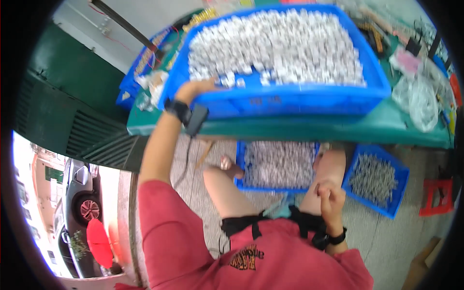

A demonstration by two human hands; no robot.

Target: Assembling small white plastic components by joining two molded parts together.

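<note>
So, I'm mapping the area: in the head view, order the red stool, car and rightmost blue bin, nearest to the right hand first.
From the right hand:
1. Blue bin: just to its right.
2. Red stool: farther right.
3. Car: outside, far left.

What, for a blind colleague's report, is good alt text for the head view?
A person's left hand is at the near rim of a large blue tray of small white pieces on a green table. The right hand is curled near the right leg. Lower down, one blue bin and another bin to its right hold more small pieces.
</note>
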